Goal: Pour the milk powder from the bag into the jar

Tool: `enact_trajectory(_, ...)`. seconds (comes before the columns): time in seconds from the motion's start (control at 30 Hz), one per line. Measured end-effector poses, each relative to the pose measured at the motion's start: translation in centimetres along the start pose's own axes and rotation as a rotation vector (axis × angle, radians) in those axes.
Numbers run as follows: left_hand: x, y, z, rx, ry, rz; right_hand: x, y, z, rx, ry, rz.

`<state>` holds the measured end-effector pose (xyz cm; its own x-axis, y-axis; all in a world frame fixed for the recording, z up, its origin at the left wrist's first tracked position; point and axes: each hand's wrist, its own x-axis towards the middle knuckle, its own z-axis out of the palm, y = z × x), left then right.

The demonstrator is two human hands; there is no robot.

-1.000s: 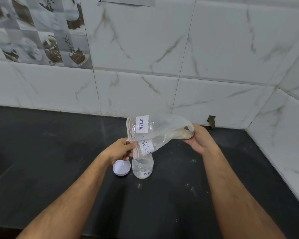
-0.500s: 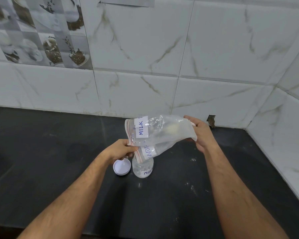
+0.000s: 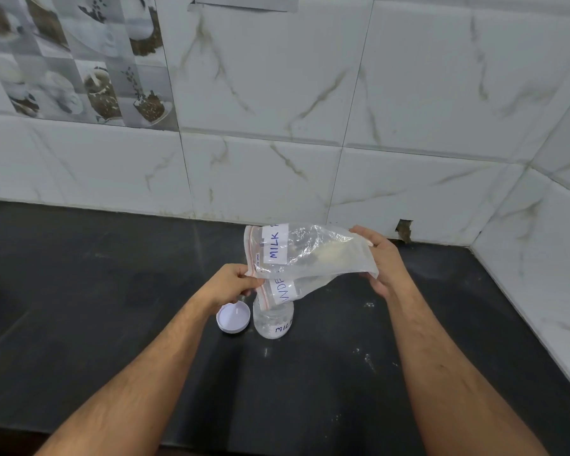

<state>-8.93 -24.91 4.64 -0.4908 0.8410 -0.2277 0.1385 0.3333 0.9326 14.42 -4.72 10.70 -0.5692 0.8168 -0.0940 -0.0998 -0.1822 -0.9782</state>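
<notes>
A clear zip bag (image 3: 310, 255) labelled "MILK POWDER" hangs on its side above the counter, zip end to the left. A little pale powder lies inside near its middle. My left hand (image 3: 232, 284) pinches the zip edge. My right hand (image 3: 380, 261) holds the bag's closed end, fingers spread behind the plastic. The bag's lower corner dips into the mouth of a small clear jar (image 3: 273, 319) labelled "MILK", which stands upright just below my left hand. The jar's rim is hidden by the bag.
A white lid (image 3: 233, 316) lies upside down on the black counter (image 3: 112, 307), touching the jar's left side. Specks of spilled powder (image 3: 367, 357) dot the counter right of the jar. Marble-tiled walls close the back and the right corner.
My right hand has lifted the bag's closed end and opened its fingers behind it. The powder lump has slid from the right corner toward the middle. The left hand stays put.
</notes>
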Motion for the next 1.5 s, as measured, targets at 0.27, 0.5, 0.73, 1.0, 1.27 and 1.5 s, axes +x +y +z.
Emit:
enact_trajectory(0.27, 0.5, -0.6, 0.3, 0.005, 0.036, 0.059, -0.1, -1.2, 0.8, -0.029, -0.005, -0.068)
enact_trajectory(0.5, 0.5, -0.2, 0.5, -0.016, 0.084, 0.131, 0.4, -2.9, 1.7, -0.068, 0.006, -0.114)
enact_trajectory(0.73, 0.9, -1.6, 0.9, 0.070, 0.098, 0.066, 0.2, -3.2, 2.3, -0.152, -0.006, -0.151)
enact_trajectory(1.0, 1.5, -3.9, 1.0, 0.042, 0.071, 0.012, 0.4, -3.5, 3.1, -0.240, -0.047, -0.195)
enact_trajectory(1.27, 1.5, -4.6, 1.4, 0.008, 0.112, 0.017, 0.5, -3.5, 3.5, -0.291, -0.086, -0.226)
enact_trajectory(1.5, 1.6, -4.8, 1.6, 0.026, 0.127, 0.024, 0.6, -3.5, 3.5, -0.296, -0.089, -0.234)
